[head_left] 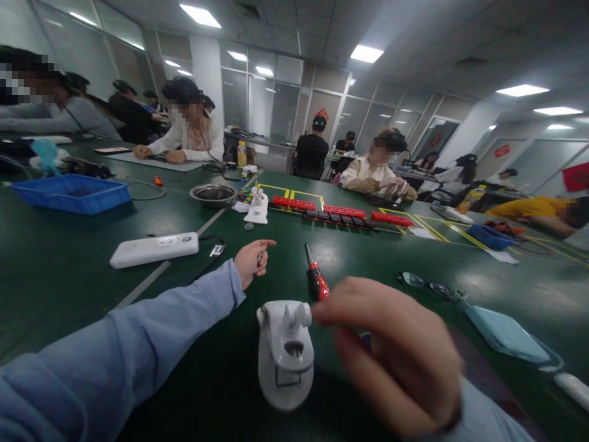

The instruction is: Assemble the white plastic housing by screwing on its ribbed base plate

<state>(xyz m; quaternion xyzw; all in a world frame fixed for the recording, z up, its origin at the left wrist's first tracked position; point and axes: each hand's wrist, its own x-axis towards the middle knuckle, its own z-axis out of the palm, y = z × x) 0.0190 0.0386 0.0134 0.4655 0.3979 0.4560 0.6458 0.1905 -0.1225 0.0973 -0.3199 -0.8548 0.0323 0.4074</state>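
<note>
A white stand-like device (286, 368) with a small knob, a round opening and a wire loop sits near the front edge of the table. My right hand (396, 350), slightly blurred, is just right of it, fingers bent and apart, its fingertip close to the knob; whether they touch is unclear. A small dark blue spot shows between its fingers, too hidden to identify. Beyond the device, my left hand (254, 261) hovers over the table, index finger stretched out and the others curled, with nothing visible in it. A red and black screwdriver (318, 280) lies between the hands.
On the green table (184, 331) are a white power strip (156, 249), a metal bowl (214, 194), a blue tray (73, 195), red blocks (344, 211), another white device (257, 207), glasses (426, 284) and a light blue case (506, 331). Several people sit around.
</note>
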